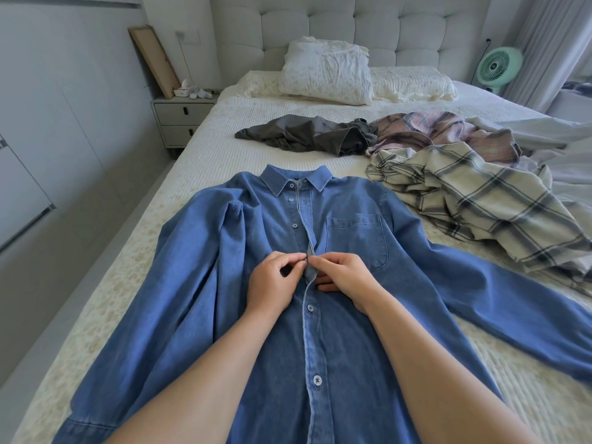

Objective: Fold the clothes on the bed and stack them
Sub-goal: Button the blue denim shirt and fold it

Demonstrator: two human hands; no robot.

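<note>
Both forearms reach in from the bottom edge and meet at the button placket of the blue denim shirt (352,315), which lies face up and spread flat on the bed (192,161), collar away from the person, hem toward them. At the placket, the left hand (272,283) pinches the edge of the fabric between thumb and forefinger, and the right hand (346,277) pinches the opposite edge, its other fingers curled against the cloth, so both are clamped on the shirt at the same spot (a button seems to be getting fastened there, though the button itself is hidden). Along the placket, two buttons nearer the person look done up, while those toward the collar appear undone. The shirt's long axis runs straight away from the grip, so any further buttoning would travel up toward the collar, within equal reach of either hand. Each sleeve stretches out sideways. Beyond lie a dark grey garment (307,134), a pink plaid shirt (442,129) and a cream plaid shirt (480,200), all unfolded, with a pillow (326,72) at the headboard.
</note>
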